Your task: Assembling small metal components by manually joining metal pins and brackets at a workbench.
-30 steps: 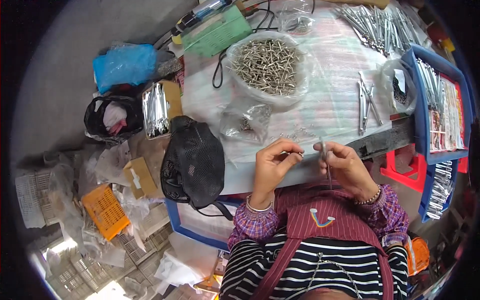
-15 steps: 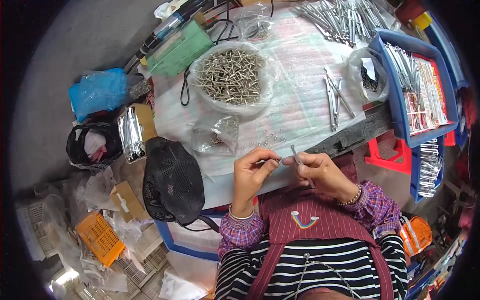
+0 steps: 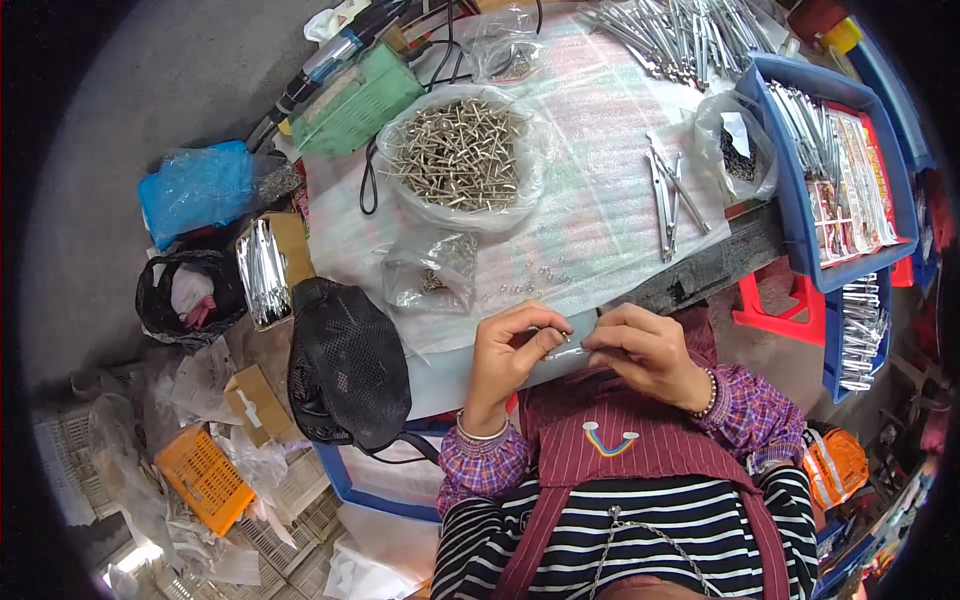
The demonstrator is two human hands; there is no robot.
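Above the table's near edge, my left hand (image 3: 508, 358) pinches a small metal piece, perhaps a screw, between thumb and fingertips; little of it shows. Close beside it on the right, my right hand (image 3: 645, 355) is closed, palm down, around a slim silvery metal bar. The bar is mostly covered by the fingers, with only a bit of its end showing towards my left hand. Just beyond both hands, several tiny shiny metal parts (image 3: 545, 272) lie scattered on the white foam sheet (image 3: 600, 215).
A bag of metal screws (image 3: 455, 155) stands beyond my hands, a smaller clear bag (image 3: 432, 270) nearer. A few metal bars (image 3: 668, 200) lie to the right, beside a bag of dark parts (image 3: 738, 150) and a blue tray (image 3: 800, 225). A black mesh bag (image 3: 350, 365) sits left.
My right hand has turned palm down, and the metal bar that stood upright in it is now mostly hidden under the fingers. My left hand keeps its pinch, barely moved.
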